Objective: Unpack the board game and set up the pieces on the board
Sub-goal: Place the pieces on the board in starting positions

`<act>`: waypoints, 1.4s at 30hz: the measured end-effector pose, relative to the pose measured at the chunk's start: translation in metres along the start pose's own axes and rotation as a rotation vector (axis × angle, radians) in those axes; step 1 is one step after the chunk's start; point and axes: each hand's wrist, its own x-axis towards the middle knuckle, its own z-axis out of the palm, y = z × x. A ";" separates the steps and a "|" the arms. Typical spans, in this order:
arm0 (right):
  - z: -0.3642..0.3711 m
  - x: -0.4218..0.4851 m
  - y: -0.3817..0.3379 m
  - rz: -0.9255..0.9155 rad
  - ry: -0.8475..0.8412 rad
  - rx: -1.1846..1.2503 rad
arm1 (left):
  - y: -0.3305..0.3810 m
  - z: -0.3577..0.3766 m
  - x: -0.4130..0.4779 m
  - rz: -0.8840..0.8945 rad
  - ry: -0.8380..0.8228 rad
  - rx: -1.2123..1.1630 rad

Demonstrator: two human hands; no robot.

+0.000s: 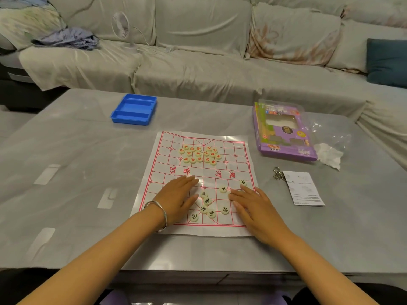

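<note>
A white paper board (237, 164) with a red grid lies flat on the grey table. Several cream discs with red characters (200, 154) are bunched on its far half. Several discs with black characters (207, 201) lie scattered on the near half. My left hand (178, 195), a silver bangle on its wrist, rests flat on the near left of the board with its fingers spread, and may cover some discs. My right hand (253, 205) lies flat on the near right, its fingertips close to two black-marked discs. Neither hand grips anything.
An empty blue plastic tray (134, 111) sits at the far left of the table. The purple game packaging (284, 130) with clear wrap and crumpled paper lies at the far right. A folded leaflet (305, 188) and metal rings (278, 173) lie right of the board. A sofa stands behind.
</note>
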 end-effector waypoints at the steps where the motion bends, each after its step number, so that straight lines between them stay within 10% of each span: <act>1: 0.000 0.001 0.002 0.001 -0.016 0.000 | 0.004 0.001 0.003 0.032 -0.003 0.028; 28: -0.024 0.001 0.043 0.286 -0.061 0.238 | 0.016 0.025 0.036 0.194 -0.056 0.044; 42: -0.026 -0.002 0.047 0.234 0.074 0.305 | -0.007 -0.021 0.027 0.069 0.173 -0.131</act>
